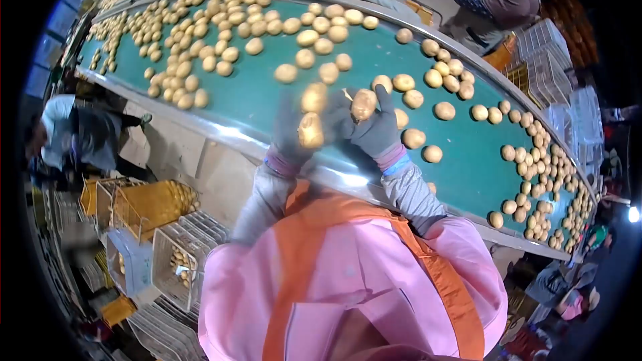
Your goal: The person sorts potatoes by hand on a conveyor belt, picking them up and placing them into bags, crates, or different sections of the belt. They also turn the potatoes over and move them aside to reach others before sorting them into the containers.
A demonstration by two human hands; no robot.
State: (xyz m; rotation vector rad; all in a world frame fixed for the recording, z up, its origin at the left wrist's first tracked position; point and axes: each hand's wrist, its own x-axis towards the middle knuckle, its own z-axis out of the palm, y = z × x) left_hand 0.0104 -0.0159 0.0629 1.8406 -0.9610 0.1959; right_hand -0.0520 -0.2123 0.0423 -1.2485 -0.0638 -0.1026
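Both my hands wear dark grey gloves over the near side of a green conveyor belt (257,97). My left hand (289,132), slightly blurred, is closed around a potato (310,131) with a darker patch on its skin. A second potato (313,98), smeared by motion, is right at its fingertips. In my right hand (376,128) a brownish potato (364,105) is gripped between thumb and fingers. The two hands are close together, and their fingers overlap in this view. Loose potatoes (414,138) lie just right of my right hand.
Many potatoes (194,47) cover the belt to the left, more to the right. A metal rail (231,132) edges the belt. Plastic crates (180,257) and an orange crate (144,207) stand at lower left. Other people (498,3) stand across the belt and at left.
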